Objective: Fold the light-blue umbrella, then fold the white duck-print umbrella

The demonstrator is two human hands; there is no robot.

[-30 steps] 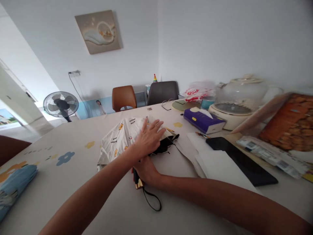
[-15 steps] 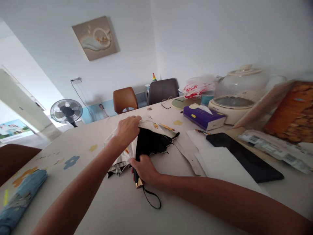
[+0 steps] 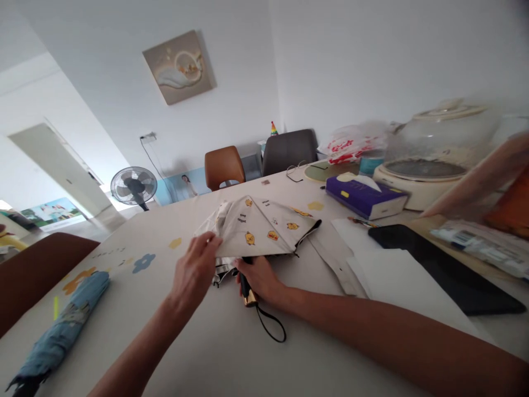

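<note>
A collapsed white umbrella (image 3: pixel 264 231) printed with small yellow ducks lies on the table (image 3: pixel 215 353), its black lining showing at the edge. My right hand (image 3: pixel 260 277) grips its black handle, which ends in a gold cap and a black wrist loop (image 3: pixel 270 325). My left hand (image 3: pixel 194 270) pinches the near left edge of the canopy cloth, a flat panel of it spread over the shaft.
A rolled blue umbrella (image 3: pixel 58 336) lies at the near left. To the right are white papers (image 3: pixel 397 281), a black tablet (image 3: pixel 446 270), a purple tissue box (image 3: pixel 363 196), a glass-lidded cooker (image 3: pixel 438 160) and glasses (image 3: pixel 295 173). Two chairs (image 3: pixel 225 165) stand at the far edge, a fan (image 3: pixel 133 187) beyond.
My left hand lifted a fold of cloth, exposing the black lining, then drew it back toward me; the duck-printed panel now lies flat. My right hand stayed on the handle.
</note>
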